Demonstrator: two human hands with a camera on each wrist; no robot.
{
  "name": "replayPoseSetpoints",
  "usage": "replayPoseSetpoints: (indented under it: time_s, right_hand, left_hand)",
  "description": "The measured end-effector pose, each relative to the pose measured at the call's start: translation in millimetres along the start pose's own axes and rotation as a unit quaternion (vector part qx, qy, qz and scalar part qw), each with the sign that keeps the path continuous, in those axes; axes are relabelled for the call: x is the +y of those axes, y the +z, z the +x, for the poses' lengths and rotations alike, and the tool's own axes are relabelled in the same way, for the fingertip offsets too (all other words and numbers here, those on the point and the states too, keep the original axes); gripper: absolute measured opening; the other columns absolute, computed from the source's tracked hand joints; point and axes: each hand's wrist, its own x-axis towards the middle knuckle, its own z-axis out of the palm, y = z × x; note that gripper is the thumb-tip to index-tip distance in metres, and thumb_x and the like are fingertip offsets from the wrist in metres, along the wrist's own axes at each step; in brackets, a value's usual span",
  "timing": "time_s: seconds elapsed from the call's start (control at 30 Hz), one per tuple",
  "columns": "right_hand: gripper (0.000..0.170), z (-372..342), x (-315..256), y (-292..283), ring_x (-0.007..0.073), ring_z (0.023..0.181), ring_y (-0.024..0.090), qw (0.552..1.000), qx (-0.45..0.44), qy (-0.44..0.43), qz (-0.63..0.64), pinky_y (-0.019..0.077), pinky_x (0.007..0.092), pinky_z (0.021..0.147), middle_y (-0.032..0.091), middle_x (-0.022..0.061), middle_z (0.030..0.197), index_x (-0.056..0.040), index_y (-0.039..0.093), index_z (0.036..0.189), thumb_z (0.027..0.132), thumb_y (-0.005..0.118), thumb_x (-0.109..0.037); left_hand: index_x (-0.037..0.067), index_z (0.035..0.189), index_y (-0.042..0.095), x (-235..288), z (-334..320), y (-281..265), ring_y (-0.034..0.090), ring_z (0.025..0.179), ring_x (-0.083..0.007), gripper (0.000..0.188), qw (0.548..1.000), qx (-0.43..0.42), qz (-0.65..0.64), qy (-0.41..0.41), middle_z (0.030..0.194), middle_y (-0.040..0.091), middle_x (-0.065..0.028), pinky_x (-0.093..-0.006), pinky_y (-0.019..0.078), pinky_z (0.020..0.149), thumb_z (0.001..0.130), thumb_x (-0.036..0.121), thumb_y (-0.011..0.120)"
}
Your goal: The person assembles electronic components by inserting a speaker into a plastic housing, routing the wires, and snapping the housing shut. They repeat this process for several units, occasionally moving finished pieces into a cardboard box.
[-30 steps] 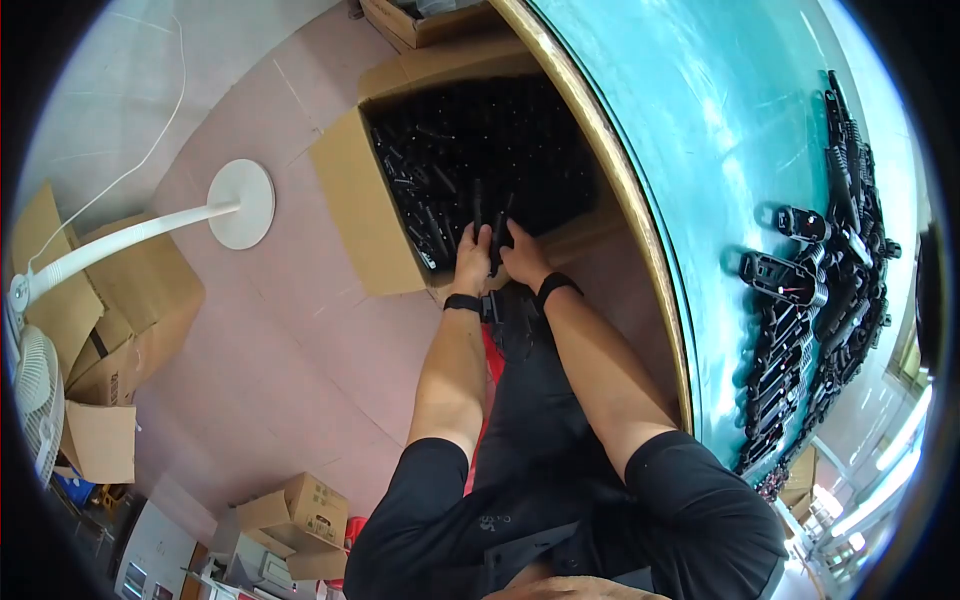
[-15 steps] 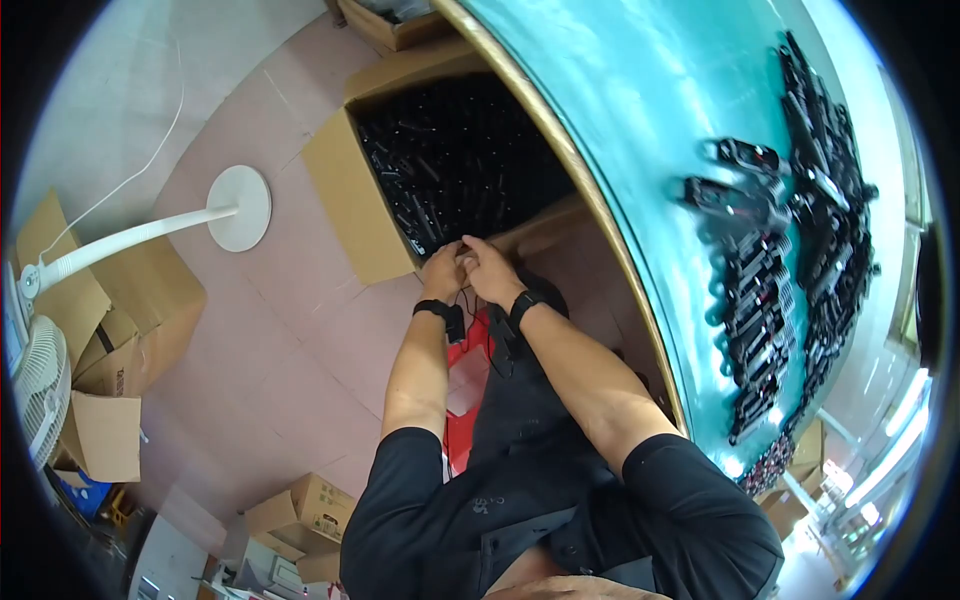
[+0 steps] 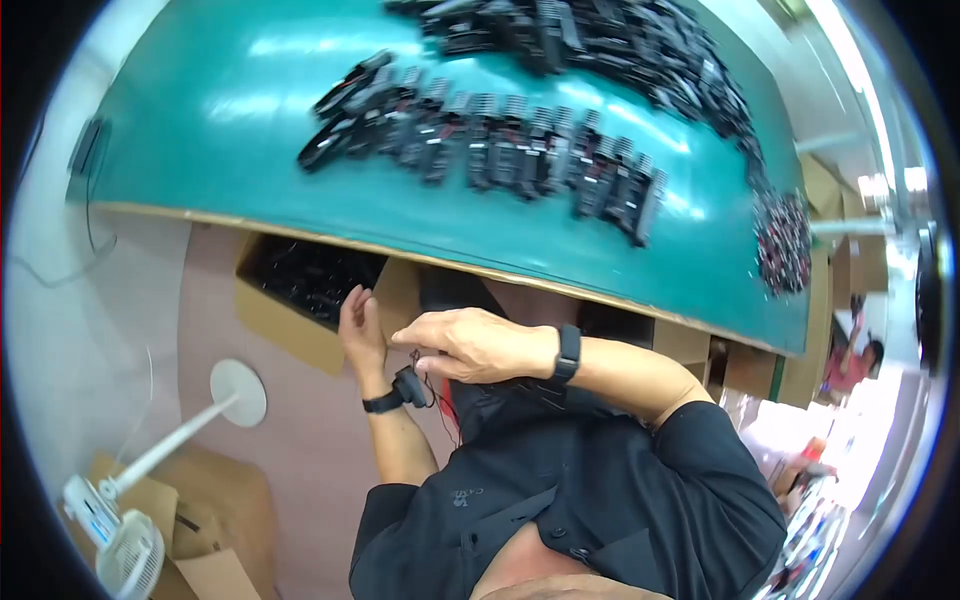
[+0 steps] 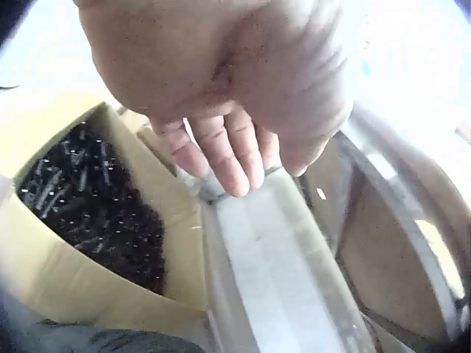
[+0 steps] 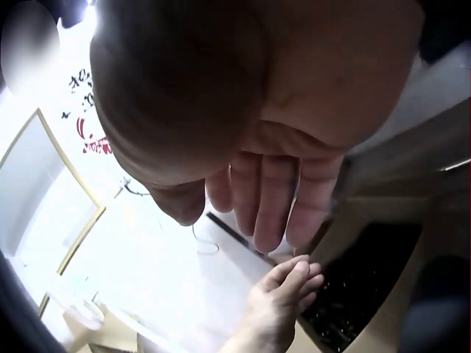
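Note:
My left hand [image 3: 362, 328] is raised beside the cardboard box [image 3: 290, 335], fingers loosely bent and nothing in its grasp. The right hand [image 3: 468, 345] is held out in front of my chest, its fingers nearly straight and pointing toward the left hand. Both palms show bare in the wrist views. Small black plastic parts [image 4: 96, 206] fill much of the box, which stands on the floor partly under the table's edge. On the green table [image 3: 230, 150], black clip-like parts with ribbed ends [image 3: 510, 150] lie side by side in a row.
A large heap of black parts [image 3: 620, 50] lies farther back on the table, and a heap of small red and dark pieces [image 3: 782, 240] is at its right end. A white standing fan [image 3: 135, 555] and open cartons [image 3: 215, 500] stand at lower left. Another person [image 3: 850, 365] appears far right.
Both hands have left the box, where they were among the black parts and then close together at its edge; they are now raised and apart. The view has turned toward the table.

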Motion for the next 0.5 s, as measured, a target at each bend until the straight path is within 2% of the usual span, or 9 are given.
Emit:
replayPoseSetpoints:
  time_s: [0.07, 0.13, 0.17, 0.2, 0.27, 0.33, 0.37, 0.43, 0.5]
  right_hand:
    - [0.041, -44, -15, -31, 0.0407, 0.109, 0.068, 1.000, 0.022, -0.005, -0.011, 0.0556, 0.0465, 0.095, 0.070, 0.0211, 0.124, -0.0001, 0.063, 0.136, 0.097, 0.068, -0.014]
    - [0.040, -91, -23, -52, 0.0356, 0.104, 0.071, 0.990, 0.138, -0.016, -0.015, 0.0571, 0.0425, 0.091, 0.071, 0.0196, 0.118, 0.0000, 0.065, 0.133, 0.096, 0.070, -0.013]
    - [0.039, -113, -24, -60, 0.0331, 0.101, 0.072, 0.981, 0.191, -0.022, -0.015, 0.0578, 0.0405, 0.089, 0.072, 0.0189, 0.115, 0.0001, 0.066, 0.132, 0.095, 0.072, -0.013]
    - [0.039, -135, -23, -69, 0.0331, 0.101, 0.072, 0.980, 0.195, -0.027, -0.015, 0.0578, 0.0405, 0.089, 0.072, 0.0189, 0.115, 0.0001, 0.066, 0.132, 0.095, 0.072, -0.013]
    - [0.033, -176, -20, -86, 0.0227, 0.095, 0.074, 0.954, 0.295, 0.024, -0.045, 0.0588, 0.0349, 0.086, 0.075, 0.0125, 0.112, 0.0008, 0.069, 0.129, 0.098, 0.069, -0.010]
    - [0.030, -202, -7, -100, 0.0183, 0.093, 0.073, 0.922, 0.380, 0.066, -0.025, 0.0587, 0.0328, 0.083, 0.077, 0.0105, 0.110, 0.0016, 0.071, 0.126, 0.099, 0.070, -0.012]
    - [0.030, -210, 0, -109, 0.0183, 0.093, 0.073, 0.922, 0.381, 0.060, -0.024, 0.0587, 0.0328, 0.083, 0.077, 0.0105, 0.110, 0.0016, 0.071, 0.126, 0.099, 0.070, -0.012]
    - [0.038, -219, 15, -130, 0.0152, 0.095, 0.072, 0.884, 0.443, 0.141, -0.040, 0.0586, 0.0311, 0.082, 0.077, 0.0101, 0.110, 0.0009, 0.069, 0.131, 0.098, 0.073, -0.018]
    - [0.045, -216, 33, -150, 0.0158, 0.094, 0.072, 0.870, 0.462, 0.165, -0.044, 0.0586, 0.0312, 0.081, 0.076, 0.0120, 0.112, 0.0012, 0.067, 0.135, 0.097, 0.075, -0.021]
  left_hand:
    - [0.000, 0.133, 0.066, 47, -15, 15, 0.070, 0.104, -0.0171, 0.033, 0.999, 0.003, -0.004, 0.036, 0.116, 0.075, -0.0134, -0.0308, 0.0557, 0.093, 0.103, 0.012, 0.069]
    - [0.000, 0.131, 0.068, 84, -32, 26, 0.070, 0.100, -0.0149, 0.031, 0.998, 0.002, 0.000, 0.059, 0.113, 0.076, -0.0112, -0.0293, 0.0560, 0.090, 0.102, 0.011, 0.070]
    - [0.000, 0.128, 0.069, 101, -37, 31, 0.069, 0.095, -0.0136, 0.029, 0.995, 0.000, 0.031, 0.099, 0.109, 0.075, -0.0095, -0.0281, 0.0556, 0.087, 0.102, 0.010, 0.070]
    - [0.000, 0.126, 0.071, 117, -42, 38, 0.068, 0.091, -0.0123, 0.027, 0.989, 0.003, 0.059, 0.137, 0.105, 0.075, -0.0077, -0.0269, 0.0553, 0.084, 0.101, 0.009, 0.071]
    - [0.000, 0.123, 0.072, 152, -50, 52, 0.067, 0.087, -0.0109, 0.025, 0.979, 0.008, 0.091, 0.181, 0.101, 0.074, -0.0060, -0.0257, 0.0549, 0.080, 0.100, 0.008, 0.072]
    - [0.001, 0.119, 0.073, 190, -54, 75, 0.064, 0.081, -0.0096, 0.022, 0.947, -0.028, 0.120, 0.298, 0.097, 0.072, -0.0038, -0.0243, 0.0529, 0.074, 0.098, 0.006, 0.073]
    - [0.001, 0.119, 0.073, 205, -57, 89, 0.064, 0.081, -0.0096, 0.022, 0.945, -0.025, 0.123, 0.302, 0.097, 0.072, -0.0038, -0.0243, 0.0529, 0.074, 0.098, 0.006, 0.073]
    - [0.001, 0.121, 0.072, 235, -63, 125, 0.067, 0.086, -0.0138, 0.028, 0.953, -0.105, 0.060, 0.279, 0.101, 0.072, -0.0073, -0.0267, 0.0540, 0.076, 0.095, 0.008, 0.076]
    - [0.002, 0.125, 0.071, 272, -64, 163, 0.069, 0.095, -0.0219, 0.036, 0.916, -0.167, 0.111, 0.348, 0.111, 0.071, -0.0129, -0.0310, 0.0556, 0.081, 0.092, 0.014, 0.079]
